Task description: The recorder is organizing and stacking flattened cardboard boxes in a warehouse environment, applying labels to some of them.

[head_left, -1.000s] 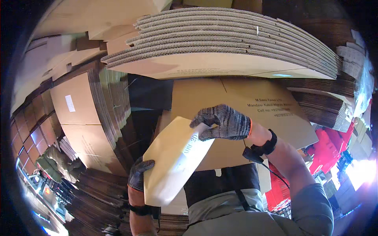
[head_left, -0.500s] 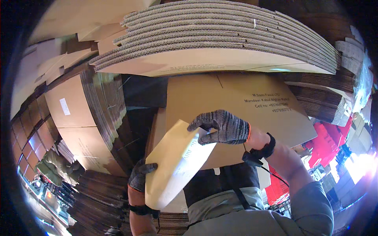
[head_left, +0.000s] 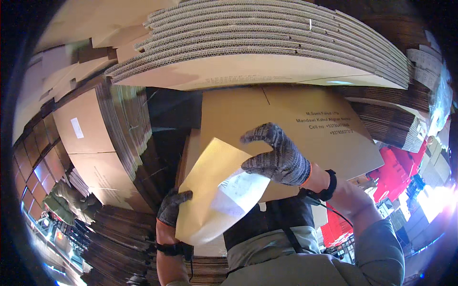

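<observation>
The left gloved hand (head_left: pixel 170 209) grips the left edge of a bent yellow paper sheet (head_left: pixel 204 190), near a printed cardboard panel (head_left: pixel 276 112) with a corrugated stack (head_left: pixel 267 35) beyond. The right gloved hand (head_left: pixel 285 161), thumb and fingers spread wide, is at the sheet's right side; whether its thumb touches is unclear.

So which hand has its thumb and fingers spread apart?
The right hand, open at the right edge of the paper; the left hand grips the left edge.
</observation>
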`<state>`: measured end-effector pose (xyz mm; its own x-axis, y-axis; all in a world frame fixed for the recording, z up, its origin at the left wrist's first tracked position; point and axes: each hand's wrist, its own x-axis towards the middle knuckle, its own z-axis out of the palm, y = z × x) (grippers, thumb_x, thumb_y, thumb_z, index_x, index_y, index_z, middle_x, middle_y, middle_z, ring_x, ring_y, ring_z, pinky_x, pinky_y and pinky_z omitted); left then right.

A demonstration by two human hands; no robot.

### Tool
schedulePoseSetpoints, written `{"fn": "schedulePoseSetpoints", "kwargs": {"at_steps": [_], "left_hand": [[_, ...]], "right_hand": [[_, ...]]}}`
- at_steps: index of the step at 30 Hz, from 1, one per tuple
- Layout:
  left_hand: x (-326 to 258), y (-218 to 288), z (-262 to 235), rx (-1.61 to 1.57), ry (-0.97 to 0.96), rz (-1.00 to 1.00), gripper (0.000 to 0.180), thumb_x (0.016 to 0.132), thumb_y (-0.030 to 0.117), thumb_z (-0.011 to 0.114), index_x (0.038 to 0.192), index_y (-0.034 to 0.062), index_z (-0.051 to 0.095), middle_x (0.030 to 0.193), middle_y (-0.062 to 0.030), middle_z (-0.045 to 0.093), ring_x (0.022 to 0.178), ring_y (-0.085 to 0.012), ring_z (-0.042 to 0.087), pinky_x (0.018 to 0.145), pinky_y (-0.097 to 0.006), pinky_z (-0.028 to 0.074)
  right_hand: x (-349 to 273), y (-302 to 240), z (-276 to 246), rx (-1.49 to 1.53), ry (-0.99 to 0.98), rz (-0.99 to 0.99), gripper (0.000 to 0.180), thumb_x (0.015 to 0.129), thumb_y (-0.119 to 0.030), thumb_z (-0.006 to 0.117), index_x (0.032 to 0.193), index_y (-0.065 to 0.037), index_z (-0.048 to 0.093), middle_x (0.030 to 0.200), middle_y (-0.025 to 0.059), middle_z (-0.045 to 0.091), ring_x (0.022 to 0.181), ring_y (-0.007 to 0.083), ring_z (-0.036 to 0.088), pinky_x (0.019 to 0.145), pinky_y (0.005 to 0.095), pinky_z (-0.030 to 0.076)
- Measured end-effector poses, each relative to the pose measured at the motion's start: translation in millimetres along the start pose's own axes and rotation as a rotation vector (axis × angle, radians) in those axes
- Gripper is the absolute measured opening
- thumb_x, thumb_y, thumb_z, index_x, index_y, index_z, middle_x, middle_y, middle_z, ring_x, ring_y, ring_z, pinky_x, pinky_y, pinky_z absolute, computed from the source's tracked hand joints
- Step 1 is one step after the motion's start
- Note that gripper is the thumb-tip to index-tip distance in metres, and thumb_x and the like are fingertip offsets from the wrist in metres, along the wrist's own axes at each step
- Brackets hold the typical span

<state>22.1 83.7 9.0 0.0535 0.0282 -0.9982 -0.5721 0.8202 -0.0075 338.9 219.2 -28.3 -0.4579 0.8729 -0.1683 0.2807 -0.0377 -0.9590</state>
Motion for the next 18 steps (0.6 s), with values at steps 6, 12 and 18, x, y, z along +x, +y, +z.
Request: {"fn": "schedulePoseSetpoints", "kwargs": {"at_steps": [6,12,18], "left_hand": [[33.8,-1.7,0.9,0.112,-0.019,0.125,0.037,0.091,0.017,0.069,0.123,-0.0022,0.065,0.102,-0.0113,0.073,0.081,-0.0226,0.071,0.074,-0.032,0.058],[63.8,-39.8,-93.0,-0.200,0.284,0.375,0.037,0.095,0.020,0.068,0.126,0.0000,0.062,0.112,-0.0136,0.071,0.094,-0.0267,0.072,0.082,-0.041,0.060],[99.0,-90.6,-134.3,0.047,0.436,0.356,0.031,0.099,0.015,0.064,0.126,0.0007,0.063,0.111,-0.0098,0.071,0.094,-0.0226,0.070,0.079,-0.038,0.058]], "right_hand": [[10.4,1.0,-9.7,0.078,-0.125,-0.224,0.018,0.087,-0.007,0.075,0.104,-0.008,0.069,0.104,0.0100,0.073,0.104,0.0322,0.068,0.105,0.0512,0.040],[41.2,113.3,17.3,0.579,0.558,0.532,0.022,0.091,0.006,0.066,0.111,-0.002,0.060,0.100,0.0091,0.068,0.094,0.0173,0.065,0.085,0.0319,0.055],[-15.7,352.5,92.4,-0.120,0.288,0.853,0.065,0.072,-0.016,0.091,0.121,-0.002,0.052,0.107,0.0137,0.065,0.099,0.0228,0.064,0.088,0.0357,0.055]]}}
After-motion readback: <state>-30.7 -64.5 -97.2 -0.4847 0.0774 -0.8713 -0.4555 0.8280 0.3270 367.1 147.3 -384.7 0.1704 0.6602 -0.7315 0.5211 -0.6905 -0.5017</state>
